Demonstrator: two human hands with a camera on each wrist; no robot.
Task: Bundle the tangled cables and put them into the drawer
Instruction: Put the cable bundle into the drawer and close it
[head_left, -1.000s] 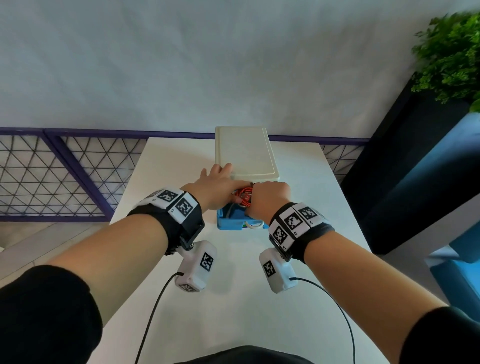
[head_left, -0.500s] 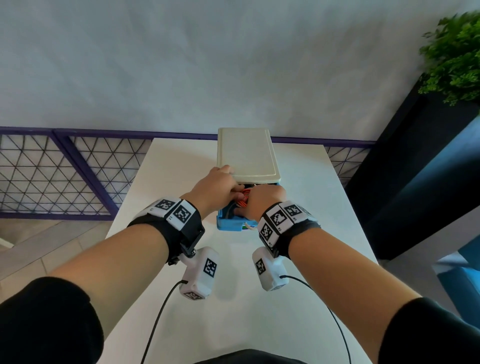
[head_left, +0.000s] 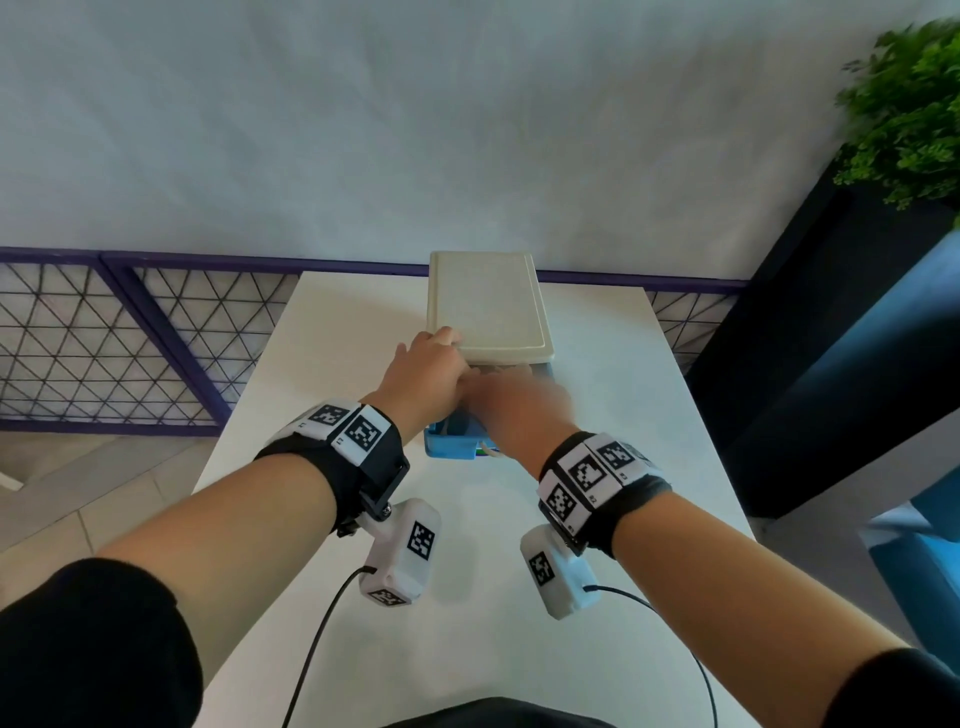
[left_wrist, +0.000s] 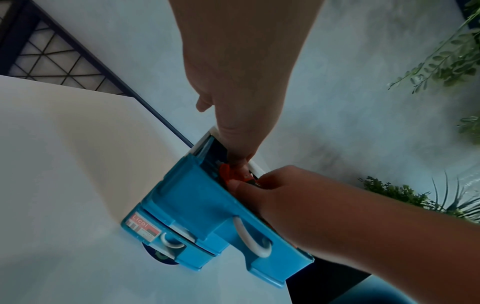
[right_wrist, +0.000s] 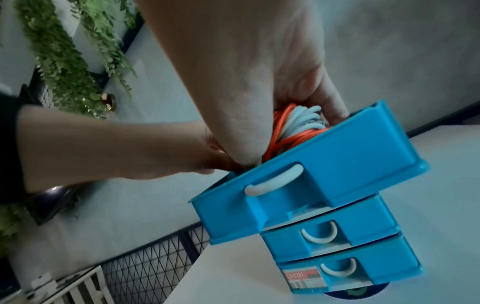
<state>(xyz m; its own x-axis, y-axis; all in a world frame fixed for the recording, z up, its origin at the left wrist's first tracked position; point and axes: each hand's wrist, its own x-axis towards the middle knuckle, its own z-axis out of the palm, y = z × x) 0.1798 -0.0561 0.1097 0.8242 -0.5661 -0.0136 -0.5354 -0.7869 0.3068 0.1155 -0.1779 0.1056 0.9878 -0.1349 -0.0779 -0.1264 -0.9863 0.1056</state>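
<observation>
Cables (right_wrist: 293, 127), orange and white, sit bundled in the open top drawer (right_wrist: 337, 164) beneath both hands. The right hand (right_wrist: 259, 86) curls round the bundle; the left hand (left_wrist: 233, 82) presses fingertips onto it, its grip hidden.

Three views, one high and two low, meet at the small blue plastic drawer unit (head_left: 451, 448).

The head camera looks forward and down over both forearms across the white rectangular table (head_left: 332, 374). Each wrist camera sits close beside the unit, looking up along its own hand at the pulled-out top blue drawer (left_wrist: 205, 207) (right_wrist: 337, 164).
</observation>
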